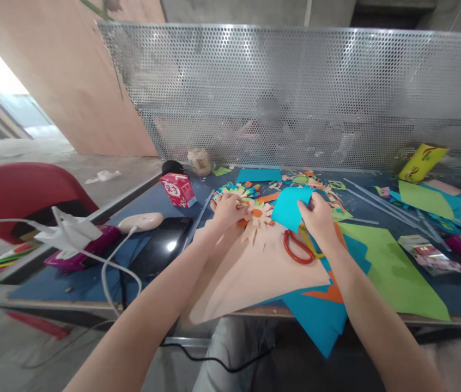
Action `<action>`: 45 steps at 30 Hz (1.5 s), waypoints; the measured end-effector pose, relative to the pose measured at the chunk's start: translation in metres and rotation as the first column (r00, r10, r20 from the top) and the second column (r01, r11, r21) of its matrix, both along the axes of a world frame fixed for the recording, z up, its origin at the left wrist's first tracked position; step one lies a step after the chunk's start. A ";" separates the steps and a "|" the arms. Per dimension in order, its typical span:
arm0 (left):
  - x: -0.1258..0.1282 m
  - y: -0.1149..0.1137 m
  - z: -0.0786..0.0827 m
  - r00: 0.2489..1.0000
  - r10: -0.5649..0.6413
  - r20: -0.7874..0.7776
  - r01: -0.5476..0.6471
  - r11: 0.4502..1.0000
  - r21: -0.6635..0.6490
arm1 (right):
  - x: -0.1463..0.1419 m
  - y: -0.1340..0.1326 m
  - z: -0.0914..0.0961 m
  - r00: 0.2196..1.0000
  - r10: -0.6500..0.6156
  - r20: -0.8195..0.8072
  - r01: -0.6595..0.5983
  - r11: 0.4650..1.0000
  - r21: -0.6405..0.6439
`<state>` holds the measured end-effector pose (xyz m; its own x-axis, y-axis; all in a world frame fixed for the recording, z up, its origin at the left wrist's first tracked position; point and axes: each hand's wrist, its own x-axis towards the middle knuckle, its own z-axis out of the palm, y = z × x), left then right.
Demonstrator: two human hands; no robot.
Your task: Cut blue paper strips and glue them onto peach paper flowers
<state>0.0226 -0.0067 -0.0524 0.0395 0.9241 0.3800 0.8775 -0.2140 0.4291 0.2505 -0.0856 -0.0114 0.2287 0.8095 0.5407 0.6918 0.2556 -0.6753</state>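
My right hand (319,218) is closed on a blue sheet of paper (291,207), pinching its right edge between thumb and fingers. The sheet is raised off the table and slightly curved. My left hand (229,211) lies over the paper flowers with its fingers bent and apart; its fingertips are partly hidden. Beside it is a peach paper flower (258,213) with an orange centre, and behind it a multicoloured fringed paper flower (238,189). Red-handled scissors (298,249) rest on a large peach sheet (250,277), just below the blue paper.
Blue sheets (316,316) overhang the front edge, with a green sheet (394,267) to their right. At left are a black phone (163,245), a white charger with cables (69,234) and a pink box (178,189). A perforated metal panel (296,98) stands behind the paper scraps (304,178).
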 end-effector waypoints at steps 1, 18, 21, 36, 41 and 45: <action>0.000 0.000 0.001 0.999 0.005 0.035 -0.005 1.000 -0.014 | 0.000 0.000 0.000 1.000 0.005 -0.007 -0.005 1.000 0.007; -0.009 0.000 0.011 0.970 -0.034 0.240 0.084 0.976 -0.200 | 0.002 0.001 0.000 1.000 0.004 -0.016 -0.004 1.000 0.003; -0.013 0.001 0.012 0.992 0.017 0.125 0.010 0.977 -0.214 | 0.002 0.002 -0.001 1.000 0.002 -0.012 -0.002 1.000 0.002; -0.030 0.005 0.023 1.000 -0.009 -0.001 0.009 0.956 -0.292 | 0.002 0.003 -0.001 1.000 0.019 0.008 -0.019 1.000 0.008; -0.029 -0.002 0.033 0.914 -0.046 0.403 0.159 0.955 -0.251 | 0.004 0.005 -0.002 1.000 0.016 -0.004 -0.016 1.000 0.003; -0.023 -0.009 0.044 0.696 -0.143 0.703 0.294 0.951 -0.098 | 0.006 0.006 -0.003 1.000 0.028 -0.011 -0.028 1.000 -0.009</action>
